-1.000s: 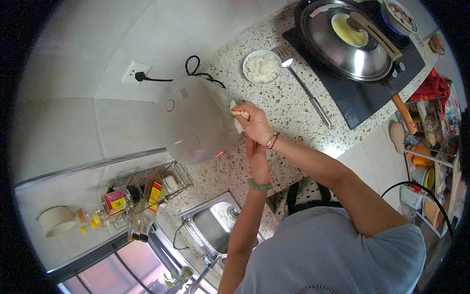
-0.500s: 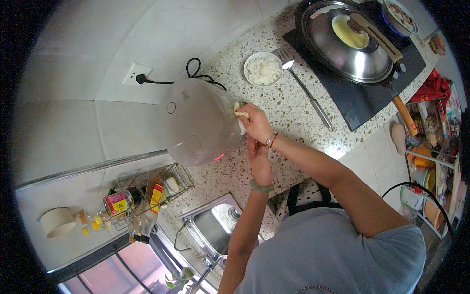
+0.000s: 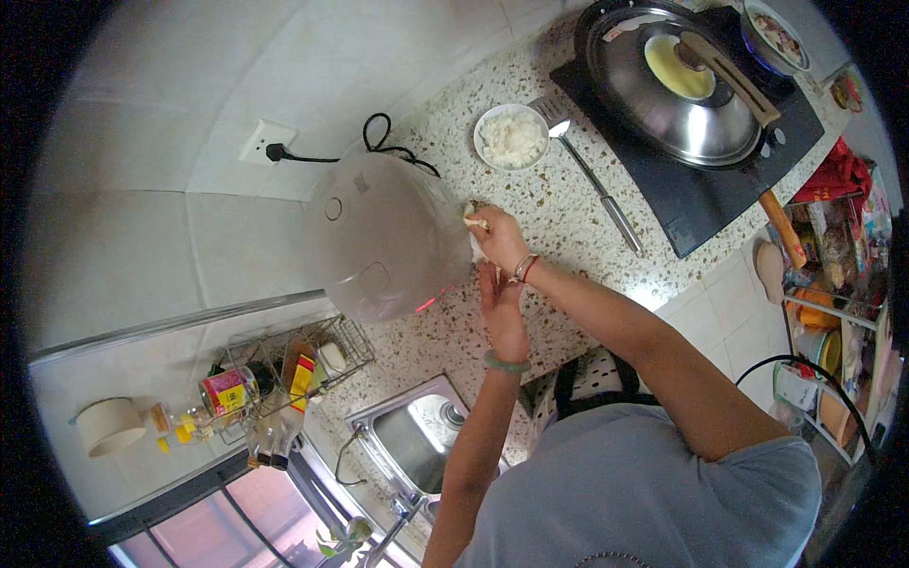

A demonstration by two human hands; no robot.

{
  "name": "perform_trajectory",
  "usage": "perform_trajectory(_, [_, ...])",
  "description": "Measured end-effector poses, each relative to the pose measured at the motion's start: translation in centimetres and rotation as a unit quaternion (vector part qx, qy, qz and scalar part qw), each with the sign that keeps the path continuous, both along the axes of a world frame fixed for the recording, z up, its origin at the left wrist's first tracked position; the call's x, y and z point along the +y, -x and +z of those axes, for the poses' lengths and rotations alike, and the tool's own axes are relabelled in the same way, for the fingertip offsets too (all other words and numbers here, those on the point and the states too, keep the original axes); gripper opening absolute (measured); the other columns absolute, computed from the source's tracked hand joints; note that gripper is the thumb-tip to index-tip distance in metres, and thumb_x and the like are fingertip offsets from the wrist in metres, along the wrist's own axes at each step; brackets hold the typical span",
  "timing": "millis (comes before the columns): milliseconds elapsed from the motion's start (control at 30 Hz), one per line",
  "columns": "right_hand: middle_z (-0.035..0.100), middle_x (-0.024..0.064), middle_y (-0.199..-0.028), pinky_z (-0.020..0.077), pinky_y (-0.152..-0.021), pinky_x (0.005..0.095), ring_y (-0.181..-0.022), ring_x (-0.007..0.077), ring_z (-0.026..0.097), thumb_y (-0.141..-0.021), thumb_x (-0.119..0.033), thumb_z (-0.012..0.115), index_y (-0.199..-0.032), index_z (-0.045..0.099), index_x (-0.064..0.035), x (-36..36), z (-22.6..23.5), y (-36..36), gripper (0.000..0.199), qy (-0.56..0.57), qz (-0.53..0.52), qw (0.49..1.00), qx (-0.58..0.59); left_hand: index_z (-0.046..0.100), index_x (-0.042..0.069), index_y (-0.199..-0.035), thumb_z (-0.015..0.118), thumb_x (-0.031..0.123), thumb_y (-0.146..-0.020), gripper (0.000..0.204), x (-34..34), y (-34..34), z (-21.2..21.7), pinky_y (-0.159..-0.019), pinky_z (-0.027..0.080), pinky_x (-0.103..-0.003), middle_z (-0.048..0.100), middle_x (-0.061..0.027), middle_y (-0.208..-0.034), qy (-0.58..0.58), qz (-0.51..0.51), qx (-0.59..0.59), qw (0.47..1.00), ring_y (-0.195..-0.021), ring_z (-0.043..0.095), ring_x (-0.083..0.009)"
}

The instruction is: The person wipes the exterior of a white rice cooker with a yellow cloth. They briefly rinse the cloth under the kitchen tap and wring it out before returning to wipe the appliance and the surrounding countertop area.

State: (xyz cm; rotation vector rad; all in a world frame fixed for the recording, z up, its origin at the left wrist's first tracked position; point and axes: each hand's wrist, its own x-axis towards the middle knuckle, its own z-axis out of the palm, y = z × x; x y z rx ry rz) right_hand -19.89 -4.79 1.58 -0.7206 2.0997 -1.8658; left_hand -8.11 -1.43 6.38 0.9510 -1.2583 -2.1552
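Note:
A rounded pale-grey rice cooker (image 3: 393, 237) stands on the speckled counter with a red light glowing at its near edge. Beside it, my right hand (image 3: 499, 237) is closed on a small cream-coloured folded piece (image 3: 476, 223); its kind is not clear, perhaps cloth or paper. My left hand (image 3: 499, 293) is just below, turned up near my right wrist, with its fingers mostly stretched out. A bit of something pale shows by its fingertips, too small to name. Behind the hands sits a white bowl of cooked rice (image 3: 512, 139).
A metal spatula (image 3: 606, 194) lies beside the bowl. Farther right, a lidded wok (image 3: 729, 114) with a wooden handle sits on the black cooktop (image 3: 696, 213). The sink (image 3: 407, 450) and a wire rack (image 3: 331, 350) are at the lower left. A black cord (image 3: 312, 159) runs to the wall socket.
My right hand has shifted slightly right and down with the cream-coloured piece, away from the rice cooker's side. My left hand has barely moved.

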Motion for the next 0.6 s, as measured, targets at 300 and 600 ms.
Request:
perform_trajectory(300, [0.060,0.0142,-0.086,0.0465,-0.066,0.0303,-0.072,0.0246,0.059,-0.083,-0.004,0.064,-0.096,0.063,0.0011,0.1,5.6,-1.1,0.013,0.079,0.014,0.997,-0.007,0.025,0.000,-0.145,0.052,0.000,-0.090,0.061,-1.0,-1.1,-1.1,-0.106,0.034,-0.033,0.038,-0.0092,-0.142,0.027,-0.011,0.001,1.000,-0.127,0.041,-0.0211])
perform_trajectory(600, [0.065,0.0219,-0.093,0.0498,-0.077,0.0415,-0.085,0.0368,0.063,-0.082,-0.012,0.062,-0.102,0.067,-0.0023,-0.5,-3.3,0.6,0.022,-0.126,0.021,0.991,-0.045,0.017,0.000,-0.147,0.052,0.004,-0.091,0.066,-0.3,-0.3,-2.7,-0.105,0.036,-0.034,0.028,-0.0103,-0.148,-0.069,-0.003,0.024,0.997,-0.132,0.036,-0.0227])
